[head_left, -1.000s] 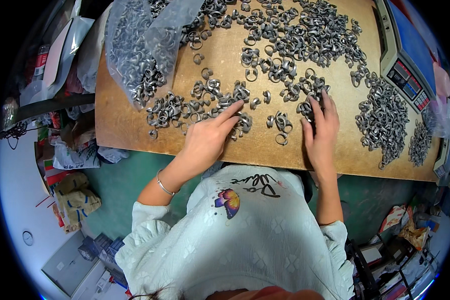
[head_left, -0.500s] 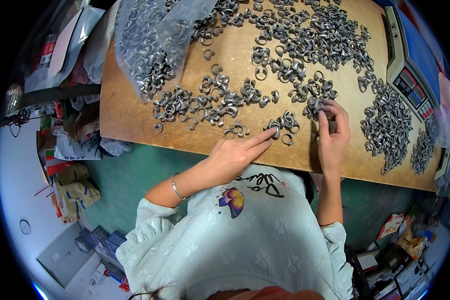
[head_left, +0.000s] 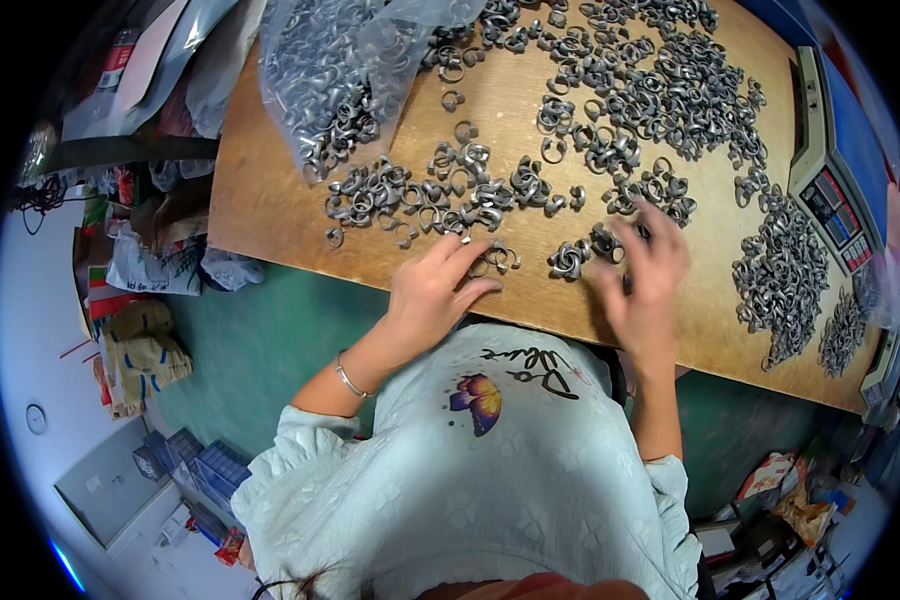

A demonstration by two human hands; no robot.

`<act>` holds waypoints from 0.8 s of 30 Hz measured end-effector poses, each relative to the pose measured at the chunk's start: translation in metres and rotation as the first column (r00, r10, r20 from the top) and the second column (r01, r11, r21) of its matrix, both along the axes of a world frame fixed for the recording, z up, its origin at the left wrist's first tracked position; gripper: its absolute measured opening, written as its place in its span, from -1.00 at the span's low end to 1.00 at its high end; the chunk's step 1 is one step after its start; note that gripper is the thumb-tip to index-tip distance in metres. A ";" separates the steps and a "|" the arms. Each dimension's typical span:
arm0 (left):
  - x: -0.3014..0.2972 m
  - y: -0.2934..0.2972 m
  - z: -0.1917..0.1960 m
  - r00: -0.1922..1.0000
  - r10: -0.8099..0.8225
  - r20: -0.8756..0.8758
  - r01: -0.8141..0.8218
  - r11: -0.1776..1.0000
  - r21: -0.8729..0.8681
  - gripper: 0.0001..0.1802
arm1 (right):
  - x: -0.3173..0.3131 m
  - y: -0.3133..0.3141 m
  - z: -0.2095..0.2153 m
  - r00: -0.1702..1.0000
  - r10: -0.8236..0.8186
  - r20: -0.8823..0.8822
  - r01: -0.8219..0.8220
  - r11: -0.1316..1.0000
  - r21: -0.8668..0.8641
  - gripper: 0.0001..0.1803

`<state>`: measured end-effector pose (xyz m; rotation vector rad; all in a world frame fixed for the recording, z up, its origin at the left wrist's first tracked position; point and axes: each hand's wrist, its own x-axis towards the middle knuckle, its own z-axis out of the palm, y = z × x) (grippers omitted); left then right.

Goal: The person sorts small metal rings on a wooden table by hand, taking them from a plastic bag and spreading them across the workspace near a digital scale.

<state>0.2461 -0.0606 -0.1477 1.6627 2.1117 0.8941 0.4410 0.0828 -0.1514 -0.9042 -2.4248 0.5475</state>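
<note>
My left hand (head_left: 432, 297) is at the table's front edge, its thumb and fingers apart. Its fingertips touch the near side of a heap of grey metal rings (head_left: 375, 190), beside a few loose rings (head_left: 507, 260). My right hand (head_left: 652, 285), slightly blurred, has its thumb and fingers spread around the right side of a small group of rings (head_left: 570, 258). Nothing shows gripped in it. Just beyond its fingertips lies another cluster of rings (head_left: 675, 190).
A clear plastic bag (head_left: 315, 80) full of rings lies at the far left of the wooden table (head_left: 270, 215). A large ring pile (head_left: 685, 95) spreads at the back. At right are two more piles (head_left: 785, 280) (head_left: 843, 335) and a scale (head_left: 830, 205).
My left hand has moved left, from the small middle group to the loose rings by the left heap. My right hand has come nearer from the cluster, its fingers spreading. The view has shifted slightly.
</note>
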 end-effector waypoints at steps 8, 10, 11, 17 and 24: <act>-0.002 -0.004 -0.018 0.995 0.093 -0.020 -0.091 0.992 0.088 -0.69 | -0.017 0.000 -0.015 0.997 0.025 -0.071 -0.024 1.000 0.020 -0.67; -0.002 -0.005 -0.016 0.993 0.117 0.011 -0.118 0.991 0.056 -0.69 | -0.020 0.002 -0.014 0.975 -0.059 -0.214 0.055 0.998 -0.024 -0.71; -0.002 -0.005 -0.012 0.991 0.134 0.022 -0.134 0.991 0.016 -0.69 | -0.022 0.004 -0.009 0.986 -0.028 -0.167 0.039 0.997 0.067 -0.70; -0.002 -0.003 -0.010 0.984 0.145 0.101 -0.148 0.989 0.024 -0.62 | -0.036 -0.012 -0.006 0.997 0.058 -0.059 -0.050 0.991 0.126 -0.68; 0.012 0.034 0.005 0.989 -0.129 -0.070 0.130 0.991 0.019 -0.58 | -0.028 -0.017 -0.010 0.974 0.193 -0.122 -0.194 0.981 -0.002 -0.68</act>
